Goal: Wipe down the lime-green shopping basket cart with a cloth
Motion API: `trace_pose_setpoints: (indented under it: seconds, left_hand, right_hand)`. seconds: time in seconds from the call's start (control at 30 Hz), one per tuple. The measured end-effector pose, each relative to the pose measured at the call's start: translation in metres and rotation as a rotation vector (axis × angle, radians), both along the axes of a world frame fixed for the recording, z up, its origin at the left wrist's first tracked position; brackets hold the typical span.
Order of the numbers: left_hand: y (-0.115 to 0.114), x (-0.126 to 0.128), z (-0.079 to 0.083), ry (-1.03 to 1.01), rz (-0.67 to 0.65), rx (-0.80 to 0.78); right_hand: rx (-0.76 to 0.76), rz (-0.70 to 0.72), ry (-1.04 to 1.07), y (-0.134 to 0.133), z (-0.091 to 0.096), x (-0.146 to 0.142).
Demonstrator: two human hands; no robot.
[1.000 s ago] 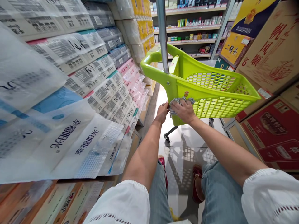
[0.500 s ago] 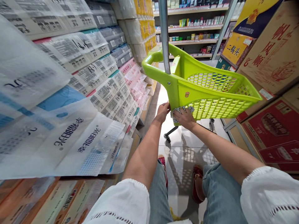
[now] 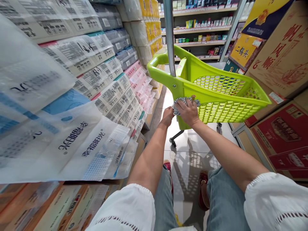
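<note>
A lime-green plastic shopping cart [image 3: 211,75] stands ahead of me, side on. My right hand [image 3: 188,111] presses a striped grey-and-white cloth [image 3: 184,100] flat against the cart's side panel near its rear end, fingers bent over the fabric. Just left of it, my left hand [image 3: 167,116] is closed at the cart's rear edge, beside the cloth's left end; its fingertips are partly hidden. A small sticker [image 3: 193,97] shows at the top of the cloth.
Stacked tissue packs [image 3: 96,73] and plastic packaging [image 3: 81,144] crowd the left. Cartons [image 3: 281,134] line the right. Shelves of bottles [image 3: 202,30] stand behind the cart. A metal pole [image 3: 169,38] rises in front of the cart's handle; a caster [image 3: 172,141] rests on the tiled floor.
My right hand and the cloth have moved up the cart's side panel, from its lower part to near the sticker. The left hand has stayed by the rear edge.
</note>
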State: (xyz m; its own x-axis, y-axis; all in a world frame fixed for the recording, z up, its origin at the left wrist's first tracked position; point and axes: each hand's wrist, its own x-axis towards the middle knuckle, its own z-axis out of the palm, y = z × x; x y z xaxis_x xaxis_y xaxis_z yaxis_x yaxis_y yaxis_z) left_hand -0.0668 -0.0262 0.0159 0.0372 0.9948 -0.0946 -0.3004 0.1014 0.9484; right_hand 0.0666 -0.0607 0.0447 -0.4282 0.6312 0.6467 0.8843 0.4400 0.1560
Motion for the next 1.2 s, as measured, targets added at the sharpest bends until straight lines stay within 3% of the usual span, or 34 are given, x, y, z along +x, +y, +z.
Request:
trace_pose_setpoints:
  seconds: [0.13, 0.23, 0.3, 0.47, 0.57, 0.63, 0.83, 0.93, 1.03, 1.2]
  left_hand:
    - [0.006, -0.001, -0.005, -0.025, 0.000, -0.017]
    - [0.006, 0.002, -0.010, -0.057, 0.026, -0.010]
    - [0.004, 0.005, -0.016, -0.066, 0.057, -0.014]
    - [-0.003, 0.010, -0.031, -0.047, 0.053, -0.066]
    - [-0.003, 0.011, -0.034, -0.047, 0.059, -0.081]
    - [-0.001, 0.010, -0.035, -0.048, 0.076, -0.081]
    - [0.006, 0.009, -0.036, -0.088, 0.091, -0.100]
    - [0.006, 0.010, -0.035, -0.099, 0.094, -0.129]
    - [0.005, 0.010, -0.033, -0.088, 0.091, -0.135]
    - [0.005, 0.009, -0.033, -0.071, 0.113, -0.128]
  right_hand:
    - [-0.103, 0.083, -0.187, -0.012, -0.042, 0.012]
    - [-0.137, 0.127, -0.253, -0.017, -0.052, 0.017]
    - [-0.123, 0.121, -0.240, -0.017, -0.044, 0.017]
    - [0.028, 0.005, -0.043, -0.004, 0.000, 0.006]
    - [0.053, -0.027, 0.023, 0.003, 0.006, -0.001]
    - [0.020, -0.012, 0.003, 0.005, -0.004, -0.002]
    - [-0.130, 0.080, -0.164, -0.002, -0.061, 0.007]
    - [-0.176, 0.123, -0.227, -0.005, -0.073, 0.011]
    - [-0.168, 0.123, -0.237, -0.004, -0.062, 0.012]
    - [0.002, 0.016, -0.080, 0.006, -0.010, 0.004]
